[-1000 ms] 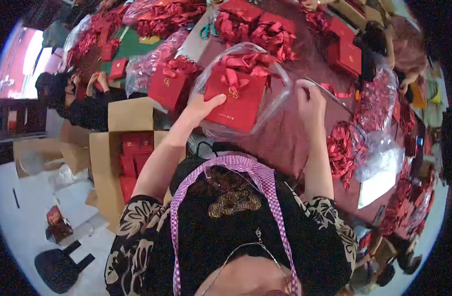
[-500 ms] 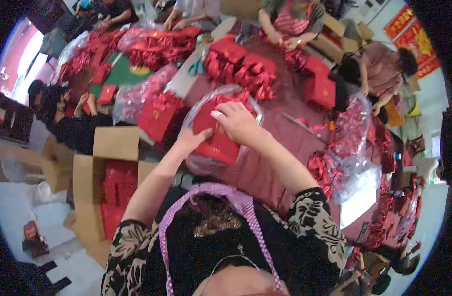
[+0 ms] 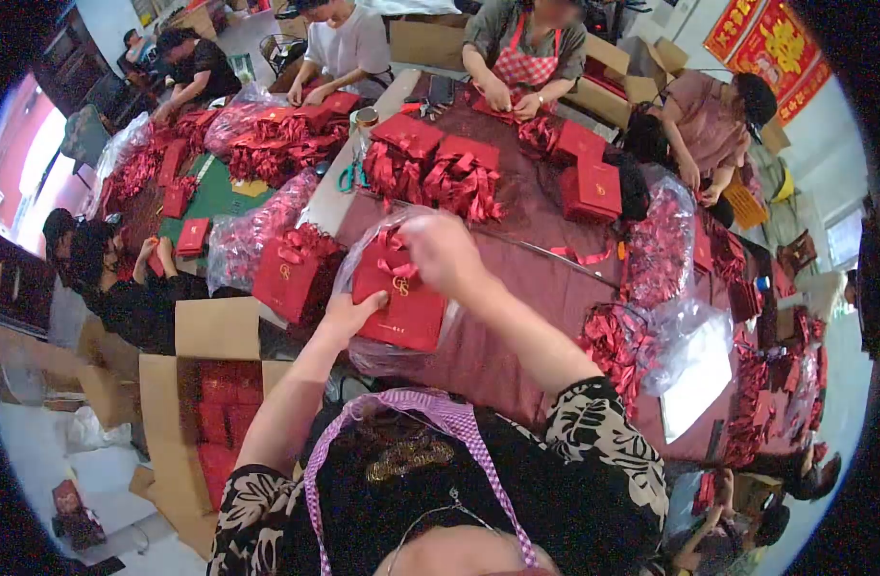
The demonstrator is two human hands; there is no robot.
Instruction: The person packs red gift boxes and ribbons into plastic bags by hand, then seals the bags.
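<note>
A red gift bag with a gold emblem and red ribbon handles sits inside a clear plastic bag, held up above the near table edge. My left hand grips the bag's lower left side through the plastic. My right hand is closed at the top of the bag, on the ribbon and the plastic opening.
More red gift bags and ribbon piles cover the maroon table. Clear sacks of red bows lie to the right. An open carton of red bags stands at my left. Several people work around the table.
My right hand came in from the right onto the top of the bag. The view has tilted up, showing more of the far table and the people there.
</note>
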